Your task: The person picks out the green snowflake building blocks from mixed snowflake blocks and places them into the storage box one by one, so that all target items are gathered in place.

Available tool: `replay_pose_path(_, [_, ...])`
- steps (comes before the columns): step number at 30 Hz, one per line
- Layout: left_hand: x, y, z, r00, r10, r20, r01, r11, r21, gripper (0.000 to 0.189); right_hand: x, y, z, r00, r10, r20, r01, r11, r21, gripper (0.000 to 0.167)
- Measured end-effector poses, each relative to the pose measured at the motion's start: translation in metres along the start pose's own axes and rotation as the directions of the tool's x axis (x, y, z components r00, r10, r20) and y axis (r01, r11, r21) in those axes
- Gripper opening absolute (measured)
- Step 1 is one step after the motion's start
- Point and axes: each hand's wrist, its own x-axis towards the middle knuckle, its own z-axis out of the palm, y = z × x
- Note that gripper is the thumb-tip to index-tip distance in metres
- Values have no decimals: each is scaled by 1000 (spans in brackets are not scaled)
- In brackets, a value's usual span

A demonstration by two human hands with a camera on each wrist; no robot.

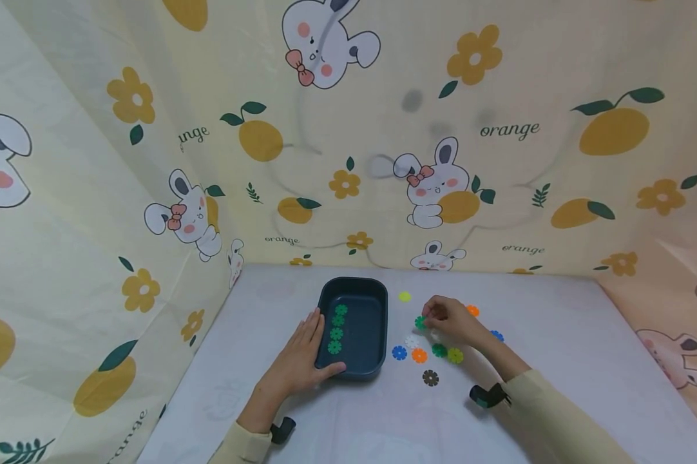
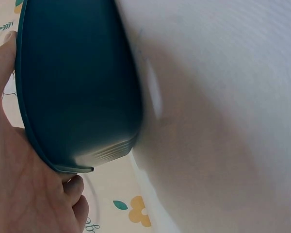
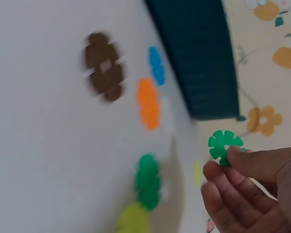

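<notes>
A dark blue rectangular tray [image 1: 364,367] stands on the table, with several green flower-shaped plastic discs [image 1: 337,333] in a column along its left side. My left hand [image 1: 296,357] rests against the tray's left side with straight fingers, its thumb at the near edge; the left wrist view shows this hand [image 2: 34,184] touching the rim. To the tray's right, my right hand [image 1: 455,320] pinches a green flower disc [image 3: 221,145] between thumb and fingers, above the table. Below that hand lie loose discs: a green one [image 1: 439,350], a yellow-green one [image 1: 455,356] and an orange one [image 1: 419,356].
Also on the table are a blue disc [image 1: 399,352], a brown disc [image 1: 430,377], a pale disc [image 1: 412,341] and a yellow disc [image 1: 404,296]. Another orange disc [image 1: 473,310] and blue disc [image 1: 497,336] lie beyond the right hand. A patterned curtain [image 1: 348,212] hangs behind.
</notes>
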Motion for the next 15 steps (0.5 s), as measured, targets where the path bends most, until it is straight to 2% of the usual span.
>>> replay_pose_path(3, [0,0,-1,1000,-1,-3,1,1000,-4,121,6,-11,-1,999,-44,15,44,998,53,11])
replay_pose_path(8, [0,0,-1,1000,2,-1,-2,1000,-3,121,14,-35,3,996,-74,56,65,986,154,13])
replay_pose_path(15, [1,1,-1,1000,0,-1,0,1000,-9,121,27,-60,18,984,-140,112,117,973,197,12])
